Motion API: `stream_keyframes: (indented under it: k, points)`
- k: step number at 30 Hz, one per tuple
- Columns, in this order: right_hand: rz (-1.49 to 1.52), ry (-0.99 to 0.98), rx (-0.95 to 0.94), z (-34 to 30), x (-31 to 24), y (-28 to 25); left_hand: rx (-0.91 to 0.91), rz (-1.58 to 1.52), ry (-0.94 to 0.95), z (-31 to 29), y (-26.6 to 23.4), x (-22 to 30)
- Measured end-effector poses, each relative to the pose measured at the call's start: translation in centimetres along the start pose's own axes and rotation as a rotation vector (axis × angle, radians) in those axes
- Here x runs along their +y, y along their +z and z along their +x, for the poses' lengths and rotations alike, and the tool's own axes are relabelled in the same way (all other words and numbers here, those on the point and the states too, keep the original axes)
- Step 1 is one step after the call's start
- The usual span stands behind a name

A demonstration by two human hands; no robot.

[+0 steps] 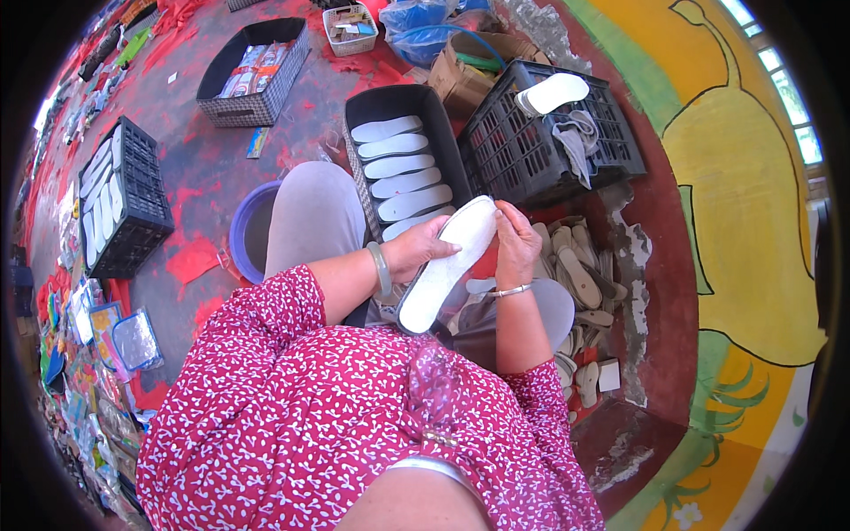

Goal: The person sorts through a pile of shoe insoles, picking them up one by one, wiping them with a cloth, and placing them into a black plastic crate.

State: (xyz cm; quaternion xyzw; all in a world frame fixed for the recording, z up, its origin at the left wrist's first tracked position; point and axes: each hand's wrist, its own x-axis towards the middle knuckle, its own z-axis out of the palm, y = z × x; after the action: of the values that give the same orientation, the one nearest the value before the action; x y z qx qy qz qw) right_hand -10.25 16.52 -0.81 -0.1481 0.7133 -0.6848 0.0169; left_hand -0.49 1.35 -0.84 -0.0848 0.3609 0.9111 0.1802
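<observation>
A white shoe insole (447,268) with a dark edge lies slanted above my lap. My left hand (420,250) grips its left side, the thumb flat on the white face. At the far end of the insole, my right hand (517,241) pinches the rim between thumb and fingers. Just beyond my knees, a dark fabric bin (356,111) holds a row of several similar white insoles (398,165). To the right of my right hand, many loose insoles (580,277) lie in a heap on the floor beside my leg.
A black plastic crate (509,146) ahead right carries insoles and a grey cloth (577,142). Left stand a purple tub (239,232) and another crate (146,217) with insoles. A patterned bin (237,112) holds packets. A painted wall (744,221) rises close on the right.
</observation>
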Motion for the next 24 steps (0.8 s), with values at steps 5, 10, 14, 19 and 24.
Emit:
stream_keyframes:
  k: [5, 10, 14, 19, 24]
  points:
    - [-0.374, -0.249, 0.052, -0.5, -0.9, 0.6, 0.078, 0.052, 0.031, -0.4, 0.6, 0.2]
    - [-0.422, -0.381, -0.022, -1.2, -3.0, 1.0, 0.126, 0.088, 0.151, -0.8, 1.2, 0.5]
    - [-0.411, -0.374, -0.1, -1.6, -3.8, 0.6, 0.129, 0.137, 0.196, -0.4, 0.6, -0.1]
    - [-0.126, -0.189, -0.103, -1.0, -1.7, -0.1, 0.067, 0.239, 0.246, -0.4, 0.6, -0.5]
    - [-0.136, -0.202, -0.149, -0.5, -2.0, -0.6, 0.049, 0.315, 0.312, 0.1, -0.1, -1.4]
